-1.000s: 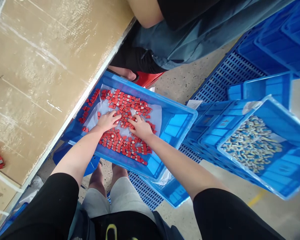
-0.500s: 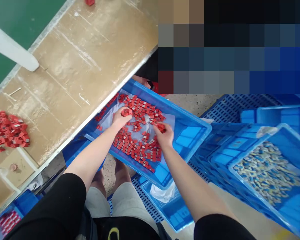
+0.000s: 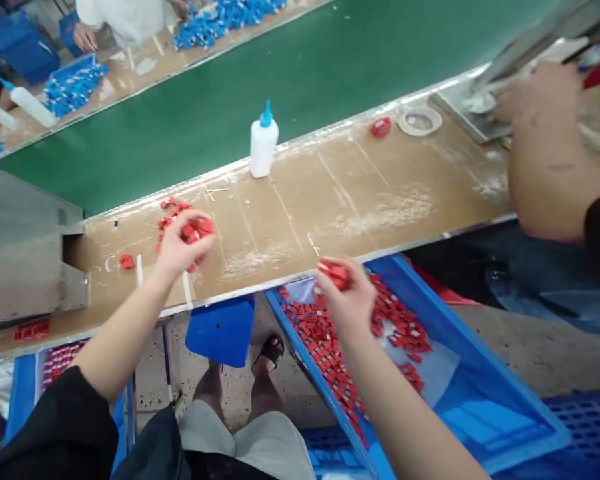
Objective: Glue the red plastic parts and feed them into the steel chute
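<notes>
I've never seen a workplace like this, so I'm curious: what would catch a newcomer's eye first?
First, the red pieces bunched in the person's left grip above the brown table, and more in the right grip, near the blue crate. Next, the white bottle standing beside the green surface.

The brown bench [image 3: 305, 213] carries small red pieces [image 3: 165, 222], a white bottle [image 3: 264, 147] and a tape roll [image 3: 437, 121].

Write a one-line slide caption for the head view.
Left hand over the bench, right hand over the blue bin, each holding red pieces.
</notes>
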`<state>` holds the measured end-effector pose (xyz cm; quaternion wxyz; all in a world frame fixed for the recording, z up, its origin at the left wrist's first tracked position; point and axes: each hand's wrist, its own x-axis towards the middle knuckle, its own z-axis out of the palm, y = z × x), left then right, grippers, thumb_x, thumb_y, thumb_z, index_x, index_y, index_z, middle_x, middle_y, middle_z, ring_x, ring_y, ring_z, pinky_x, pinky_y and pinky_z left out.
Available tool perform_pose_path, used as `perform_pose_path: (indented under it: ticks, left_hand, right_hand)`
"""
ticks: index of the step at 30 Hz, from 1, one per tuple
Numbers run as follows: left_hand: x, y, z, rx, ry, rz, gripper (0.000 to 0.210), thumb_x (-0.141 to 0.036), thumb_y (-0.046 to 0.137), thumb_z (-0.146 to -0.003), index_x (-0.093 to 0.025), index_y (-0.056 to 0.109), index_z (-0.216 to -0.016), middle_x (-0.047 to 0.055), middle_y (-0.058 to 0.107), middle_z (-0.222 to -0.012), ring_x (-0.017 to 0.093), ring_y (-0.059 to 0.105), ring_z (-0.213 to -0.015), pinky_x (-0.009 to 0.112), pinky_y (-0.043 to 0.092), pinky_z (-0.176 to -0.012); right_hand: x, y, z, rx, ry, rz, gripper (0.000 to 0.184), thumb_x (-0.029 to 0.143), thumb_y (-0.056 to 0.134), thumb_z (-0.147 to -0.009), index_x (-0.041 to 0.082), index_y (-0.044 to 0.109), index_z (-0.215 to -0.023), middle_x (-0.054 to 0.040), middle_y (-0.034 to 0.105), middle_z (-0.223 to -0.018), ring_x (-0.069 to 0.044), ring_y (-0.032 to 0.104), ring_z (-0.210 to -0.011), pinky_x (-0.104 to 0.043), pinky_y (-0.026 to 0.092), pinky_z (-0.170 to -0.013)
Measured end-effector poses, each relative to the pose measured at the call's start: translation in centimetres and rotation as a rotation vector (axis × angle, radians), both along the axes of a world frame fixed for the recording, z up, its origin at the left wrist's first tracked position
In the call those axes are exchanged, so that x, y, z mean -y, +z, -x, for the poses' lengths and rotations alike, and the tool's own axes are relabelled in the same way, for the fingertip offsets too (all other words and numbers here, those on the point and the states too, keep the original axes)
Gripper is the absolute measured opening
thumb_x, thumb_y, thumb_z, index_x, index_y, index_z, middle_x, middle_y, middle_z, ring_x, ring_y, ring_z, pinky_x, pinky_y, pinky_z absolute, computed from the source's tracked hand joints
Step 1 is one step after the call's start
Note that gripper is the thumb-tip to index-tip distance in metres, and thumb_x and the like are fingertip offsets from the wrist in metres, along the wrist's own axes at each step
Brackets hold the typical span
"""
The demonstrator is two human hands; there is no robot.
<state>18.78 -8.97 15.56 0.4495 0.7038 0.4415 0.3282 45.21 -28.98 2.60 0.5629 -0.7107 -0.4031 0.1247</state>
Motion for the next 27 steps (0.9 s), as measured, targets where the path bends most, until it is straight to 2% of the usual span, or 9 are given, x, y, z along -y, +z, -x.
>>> perform_pose_path:
  ticks: [2, 4, 7, 10, 14, 18, 21, 24, 27]
  left_hand:
    - [-5.6, -1.1, 5.0, -0.129, 0.158, -0.206, 0.035, -0.023, 0.075, -0.070, -0.020, 0.068, -0.104, -0.003, 0.063, -0.080, 0.010, 0.056, -0.067, 0.022, 0.048, -0.067]
    - [-9.8, -3.2, 8.6, -0.242, 0.255, -0.227, 0.033, -0.021, 0.072, -0.070, -0.020, 0.068, -0.103, -0.004, 0.061, -0.075, 0.012, 0.054, -0.067, 0.023, 0.046, -0.068]
    - [-13.0, -6.9, 11.3, -0.431, 0.240, -0.187, 0.031, -0.023, 0.072, -0.070, -0.021, 0.068, -0.101, -0.001, 0.064, -0.080, 0.015, 0.058, -0.073, 0.027, 0.048, -0.074]
    - [-13.8, -9.4, 11.9, -0.596, 0.177, -0.220, 0.033, -0.028, 0.073, -0.073, -0.023, 0.067, -0.105, 0.004, 0.067, -0.101, 0.022, 0.063, -0.094, 0.033, 0.051, -0.086]
    - [-13.9, -10.0, 12.1, -0.715, 0.070, -0.286, 0.047, -0.032, 0.068, -0.080, -0.029, 0.061, -0.127, 0.006, 0.062, -0.127, 0.027, 0.061, -0.114, 0.039, 0.051, -0.095]
    - [-14.1, -8.8, 12.7, -0.755, -0.112, -0.359, 0.061, -0.035, 0.065, -0.082, -0.029, 0.053, -0.142, 0.006, 0.054, -0.144, 0.029, 0.054, -0.130, 0.042, 0.049, -0.107]
    - [-13.9, -7.7, 12.9, -0.746, -0.204, -0.445, 0.064, -0.046, 0.059, -0.086, -0.030, 0.048, -0.147, 0.001, 0.048, -0.154, 0.026, 0.047, -0.140, 0.043, 0.040, -0.119]
    - [-13.4, -5.8, 12.8, -0.869, -0.085, -0.434, 0.068, -0.063, 0.054, -0.087, -0.050, 0.036, -0.151, -0.017, 0.027, -0.166, 0.028, 0.044, -0.144, 0.051, 0.040, -0.118]
    - [-11.7, -3.0, 12.3, -0.863, 0.016, -0.496, 0.056, -0.061, 0.051, -0.088, -0.074, 0.034, -0.139, -0.037, 0.026, -0.159, 0.027, 0.049, -0.141, 0.056, 0.041, -0.115]
  right_hand:
    - [-8.1, 2.0, 5.1, 0.036, 0.204, -0.098, 0.024, 0.037, 0.074, -0.084, 0.024, 0.071, -0.104, -0.0064, 0.063, -0.108, -0.024, 0.063, -0.104, -0.045, 0.052, -0.099]
    - [-15.1, 2.9, 10.3, 0.073, 0.404, -0.137, 0.026, 0.038, 0.074, -0.084, 0.023, 0.072, -0.106, -0.0072, 0.059, -0.109, -0.024, 0.063, -0.105, -0.043, 0.053, -0.099]
    - [-22.8, 2.8, 16.4, 0.186, 0.552, -0.080, 0.029, 0.040, 0.073, -0.087, 0.023, 0.071, -0.111, -0.0083, 0.054, -0.117, -0.023, 0.062, -0.103, -0.040, 0.056, -0.094]
    - [-27.4, 2.0, 19.3, 0.450, 0.669, 0.041, 0.034, 0.035, 0.073, -0.088, 0.023, 0.069, -0.120, -0.0119, 0.053, -0.130, -0.028, 0.058, -0.111, -0.042, 0.057, -0.087]
    - [-30.0, 1.6, 20.6, 0.744, 0.804, 0.117, 0.040, 0.024, 0.075, -0.084, 0.016, 0.066, -0.122, -0.0174, 0.052, -0.141, -0.038, 0.050, -0.123, -0.049, 0.056, -0.089]
    - [-29.4, 2.7, 21.6, 0.765, 0.790, 0.123, 0.055, 0.028, 0.082, -0.080, 0.010, 0.061, -0.128, -0.0157, 0.050, -0.149, -0.042, 0.042, -0.135, -0.061, 0.045, -0.106]
    - [-26.2, 3.4, 21.5, 0.705, 0.679, 0.074, 0.067, 0.028, 0.081, -0.083, 0.016, 0.053, -0.143, -0.0113, 0.041, -0.160, -0.040, 0.028, -0.149, -0.065, 0.028, -0.119]
    - [-18.9, 2.1, 19.3, 0.519, 0.586, -0.075, 0.046, 0.024, 0.065, -0.095, 0.022, 0.058, -0.140, -0.0079, 0.041, -0.161, -0.027, 0.033, -0.150, -0.050, 0.030, -0.124]
    - [-6.9, -1.4, 15.2, 0.165, 0.327, -0.008, 0.031, 0.030, 0.065, -0.093, 0.027, 0.070, -0.124, -0.0069, 0.064, -0.137, -0.024, 0.056, -0.129, -0.042, 0.044, -0.115]
